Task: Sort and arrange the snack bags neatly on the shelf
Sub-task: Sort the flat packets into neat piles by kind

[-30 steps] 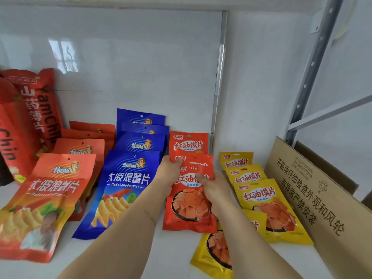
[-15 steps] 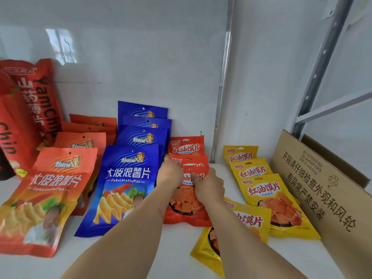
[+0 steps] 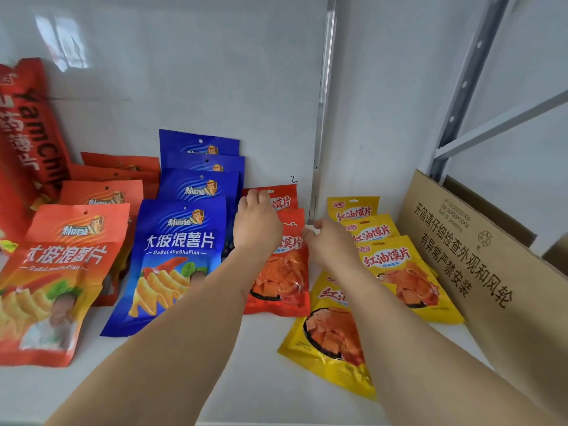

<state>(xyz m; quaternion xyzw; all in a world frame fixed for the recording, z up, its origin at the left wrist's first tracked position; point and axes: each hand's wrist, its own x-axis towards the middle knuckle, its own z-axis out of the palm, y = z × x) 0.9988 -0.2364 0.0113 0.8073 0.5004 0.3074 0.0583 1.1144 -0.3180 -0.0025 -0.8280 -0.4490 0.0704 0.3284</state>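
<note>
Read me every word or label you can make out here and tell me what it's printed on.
"大波浪薯片" and "DaBoLangShuPian": front blue bag, also front orange bag, partly blurred.
"红油馍片": yellow bags; partly hidden by the left hand on the red bags.
"YamChi…": tall red bag, cut off.
"开箱请仔细检查外观和风轮" and "有异常严禁安装": cardboard box; its small numbers are unreadable.

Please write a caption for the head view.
Both hands, left hand and right hand, over red snack bags on white shelf.
</note>
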